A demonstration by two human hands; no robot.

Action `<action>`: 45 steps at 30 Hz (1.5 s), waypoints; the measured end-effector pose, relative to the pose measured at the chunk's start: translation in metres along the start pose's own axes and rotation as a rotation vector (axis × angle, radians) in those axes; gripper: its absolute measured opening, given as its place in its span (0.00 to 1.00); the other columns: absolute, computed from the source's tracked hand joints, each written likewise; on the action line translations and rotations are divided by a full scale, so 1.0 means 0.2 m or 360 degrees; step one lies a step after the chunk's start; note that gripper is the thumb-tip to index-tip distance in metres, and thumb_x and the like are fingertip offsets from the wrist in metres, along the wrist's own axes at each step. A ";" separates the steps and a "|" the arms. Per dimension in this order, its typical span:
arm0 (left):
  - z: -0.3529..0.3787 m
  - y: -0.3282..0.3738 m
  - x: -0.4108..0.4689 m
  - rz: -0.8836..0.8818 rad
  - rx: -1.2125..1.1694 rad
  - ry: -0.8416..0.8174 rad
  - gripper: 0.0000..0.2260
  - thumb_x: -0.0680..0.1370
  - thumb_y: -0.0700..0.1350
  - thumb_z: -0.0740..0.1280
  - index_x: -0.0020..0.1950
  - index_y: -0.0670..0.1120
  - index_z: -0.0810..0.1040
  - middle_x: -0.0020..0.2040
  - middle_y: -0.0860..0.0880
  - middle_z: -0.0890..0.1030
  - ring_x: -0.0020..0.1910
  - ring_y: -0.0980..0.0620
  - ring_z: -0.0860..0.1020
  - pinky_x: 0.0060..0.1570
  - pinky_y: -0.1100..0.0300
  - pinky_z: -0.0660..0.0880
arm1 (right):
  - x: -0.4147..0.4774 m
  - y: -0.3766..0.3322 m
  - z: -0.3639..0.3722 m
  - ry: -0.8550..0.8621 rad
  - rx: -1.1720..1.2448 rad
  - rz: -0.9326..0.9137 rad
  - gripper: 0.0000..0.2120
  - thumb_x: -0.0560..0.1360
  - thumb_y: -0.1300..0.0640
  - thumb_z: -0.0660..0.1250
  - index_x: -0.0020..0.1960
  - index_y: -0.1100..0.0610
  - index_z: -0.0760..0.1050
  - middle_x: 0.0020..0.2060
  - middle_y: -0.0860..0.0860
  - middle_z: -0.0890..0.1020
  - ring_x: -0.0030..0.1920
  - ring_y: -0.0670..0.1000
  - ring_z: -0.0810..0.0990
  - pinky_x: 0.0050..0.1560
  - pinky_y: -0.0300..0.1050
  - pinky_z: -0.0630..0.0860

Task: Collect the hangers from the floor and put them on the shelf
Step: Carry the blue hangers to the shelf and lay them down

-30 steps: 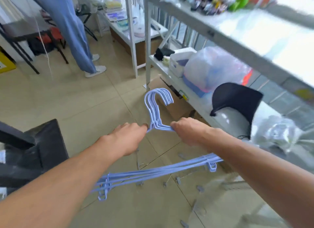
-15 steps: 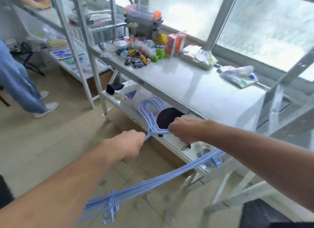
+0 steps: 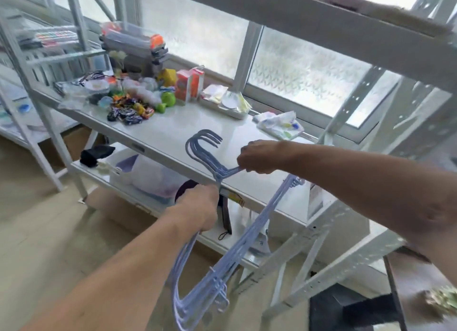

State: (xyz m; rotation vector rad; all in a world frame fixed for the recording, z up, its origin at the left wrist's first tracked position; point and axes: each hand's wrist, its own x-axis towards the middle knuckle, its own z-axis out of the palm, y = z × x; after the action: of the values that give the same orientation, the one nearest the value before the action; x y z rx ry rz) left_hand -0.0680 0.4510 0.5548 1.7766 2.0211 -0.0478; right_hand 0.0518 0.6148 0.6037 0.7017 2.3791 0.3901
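A bunch of light blue hangers is held up in the air, right at the front edge of a white shelf. The hooks lie over the shelf top. The long bars hang down past the edge, in front of the lower shelf.

The left hand grips the bunch just under the hooks, its fingers closed around one side of the hangers. The right hand holds the other shoulder of the bunch, its fingers pinched tight on it.

On the shelf top, farther back, sits a pile of bright candy, two green balls, small orange boxes and a crumpled plastic bag. A stack of gray trays stands behind them. The frosted window is behind the shelf. A black cloth lies on the lower shelf.
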 end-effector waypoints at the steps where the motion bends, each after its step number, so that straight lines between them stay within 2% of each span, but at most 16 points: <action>1: 0.01 0.04 0.03 -0.0005 0.0008 0.0020 0.19 0.73 0.32 0.63 0.63 0.40 0.69 0.55 0.40 0.77 0.53 0.39 0.78 0.41 0.53 0.72 | 0.03 0.06 0.02 -0.0032 -0.0017 -0.0013 0.09 0.75 0.64 0.65 0.50 0.57 0.82 0.46 0.53 0.86 0.46 0.58 0.85 0.48 0.48 0.83; 6: 0.04 0.20 0.27 -0.0083 -0.0059 0.0050 0.24 0.74 0.33 0.61 0.69 0.39 0.62 0.59 0.40 0.76 0.57 0.38 0.77 0.42 0.53 0.71 | 0.21 0.38 0.18 -0.0140 -0.0138 -0.0091 0.06 0.78 0.62 0.65 0.52 0.59 0.80 0.47 0.56 0.84 0.47 0.60 0.83 0.50 0.49 0.81; 9: 0.08 0.34 0.45 -0.0063 -0.0145 0.0047 0.21 0.75 0.35 0.62 0.67 0.38 0.64 0.61 0.40 0.75 0.59 0.39 0.76 0.47 0.52 0.73 | 0.33 0.61 0.28 -0.0192 -0.0155 -0.0018 0.06 0.79 0.60 0.64 0.50 0.60 0.80 0.46 0.58 0.85 0.41 0.57 0.79 0.44 0.46 0.77; 11: 0.11 0.46 0.59 -0.0022 -0.0231 0.0059 0.20 0.75 0.35 0.62 0.67 0.37 0.67 0.61 0.40 0.75 0.60 0.39 0.76 0.52 0.51 0.74 | 0.38 0.72 0.35 -0.0250 -0.0166 0.0077 0.07 0.79 0.60 0.65 0.51 0.62 0.80 0.46 0.58 0.84 0.40 0.55 0.75 0.41 0.46 0.73; 14: 0.16 0.65 0.79 0.0045 -0.0329 0.0074 0.21 0.75 0.36 0.63 0.68 0.36 0.70 0.61 0.41 0.77 0.59 0.39 0.77 0.54 0.50 0.76 | 0.46 0.87 0.48 -0.0353 -0.0347 0.0153 0.06 0.78 0.60 0.64 0.47 0.60 0.79 0.43 0.55 0.81 0.41 0.55 0.77 0.45 0.49 0.77; 17: 0.22 0.80 0.92 0.0090 -0.0411 0.0064 0.19 0.75 0.36 0.63 0.67 0.36 0.73 0.61 0.41 0.78 0.58 0.40 0.78 0.53 0.49 0.77 | 0.54 0.98 0.60 -0.0492 -0.0283 0.0244 0.05 0.75 0.63 0.65 0.42 0.57 0.79 0.37 0.51 0.79 0.40 0.55 0.78 0.45 0.50 0.78; 19: 0.25 0.85 0.99 0.0104 -0.0414 0.0055 0.19 0.75 0.36 0.63 0.66 0.36 0.73 0.62 0.41 0.77 0.59 0.39 0.78 0.54 0.48 0.77 | 0.58 1.01 0.67 -0.0521 -0.0290 0.0243 0.07 0.77 0.64 0.66 0.42 0.56 0.79 0.37 0.50 0.77 0.43 0.55 0.77 0.42 0.47 0.72; 22: 0.29 0.87 1.07 0.0076 -0.0403 0.0025 0.17 0.74 0.36 0.65 0.64 0.38 0.75 0.63 0.42 0.76 0.61 0.40 0.77 0.56 0.48 0.77 | 0.64 1.03 0.78 -0.0484 -0.0399 0.0122 0.08 0.79 0.64 0.65 0.56 0.62 0.81 0.53 0.55 0.83 0.54 0.58 0.82 0.47 0.47 0.75; 24: 0.31 0.88 1.11 0.0070 -0.0375 0.0022 0.16 0.74 0.36 0.66 0.62 0.38 0.76 0.63 0.43 0.76 0.62 0.41 0.77 0.56 0.49 0.77 | 0.66 1.03 0.83 -0.0414 -0.0412 0.0122 0.10 0.78 0.66 0.64 0.57 0.63 0.80 0.56 0.57 0.83 0.56 0.59 0.83 0.46 0.48 0.75; 29: 0.30 0.91 1.17 0.0075 -0.0248 0.0014 0.18 0.75 0.37 0.65 0.66 0.39 0.73 0.64 0.43 0.73 0.63 0.42 0.76 0.56 0.49 0.77 | 0.65 1.07 0.89 -0.0208 -0.0395 0.0166 0.11 0.76 0.69 0.63 0.53 0.62 0.81 0.53 0.57 0.84 0.53 0.59 0.83 0.45 0.50 0.79; 33: 0.28 0.92 1.20 0.0094 -0.0085 0.0067 0.20 0.75 0.38 0.65 0.67 0.39 0.71 0.63 0.44 0.73 0.61 0.42 0.76 0.50 0.49 0.77 | 0.65 1.07 0.89 -0.0230 -0.0366 0.0195 0.10 0.75 0.71 0.63 0.53 0.64 0.80 0.51 0.58 0.84 0.44 0.59 0.80 0.44 0.49 0.79; 36: 0.27 0.92 1.22 0.0083 -0.0052 0.0116 0.21 0.75 0.38 0.65 0.68 0.38 0.68 0.64 0.43 0.73 0.61 0.42 0.77 0.48 0.49 0.77 | 0.66 1.08 0.87 -0.0257 -0.0289 0.0214 0.08 0.76 0.69 0.66 0.53 0.65 0.81 0.49 0.58 0.85 0.43 0.59 0.80 0.42 0.48 0.78; 39: 0.26 0.93 1.24 0.0071 -0.0041 0.0100 0.22 0.75 0.38 0.65 0.69 0.37 0.67 0.64 0.42 0.73 0.60 0.42 0.77 0.48 0.50 0.77 | 0.66 1.08 0.87 -0.0276 -0.0203 0.0260 0.08 0.76 0.68 0.67 0.53 0.65 0.82 0.42 0.58 0.81 0.39 0.57 0.76 0.43 0.49 0.80; 45: 0.23 0.94 1.35 0.0045 -0.0006 0.0163 0.20 0.76 0.38 0.64 0.68 0.40 0.70 0.63 0.44 0.75 0.60 0.43 0.78 0.45 0.51 0.77 | 0.67 1.07 0.86 -0.0274 -0.0198 0.0226 0.10 0.73 0.72 0.65 0.51 0.64 0.82 0.48 0.59 0.84 0.39 0.56 0.75 0.40 0.47 0.76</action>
State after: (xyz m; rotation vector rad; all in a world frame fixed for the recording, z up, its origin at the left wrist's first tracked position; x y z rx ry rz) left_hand 0.1041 0.7204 0.4694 1.8392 2.0643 0.0567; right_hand 0.1545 0.8829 0.5005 0.8147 2.1309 0.5123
